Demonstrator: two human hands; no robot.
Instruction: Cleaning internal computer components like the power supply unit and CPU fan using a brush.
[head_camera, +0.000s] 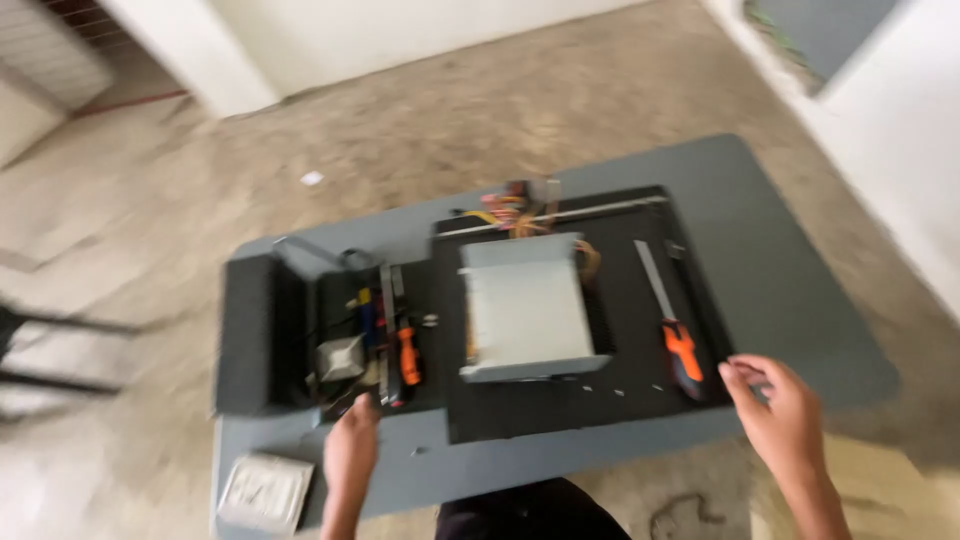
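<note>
While my left hand (352, 452) rests loose-fingered at the near edge of the open black tool case (300, 335), my right hand (780, 415) hovers empty — fingers curled, the orange-handled black-tipped screwdriver (672, 325) just at its ten o'clock, on the black mat (620, 400).

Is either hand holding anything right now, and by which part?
Nothing is held. The right hand hovers open near the orange-handled screwdriver; the left hand reaches toward the open tool case.

We see soft, even daylight with no hard glare, brightest on the pale walls far beyond our hands. Motion blur smears everything, heaviest on the floor (480, 130) away from the worktop (770, 290). Faint shadows lie just under our hands (350, 450).
</note>
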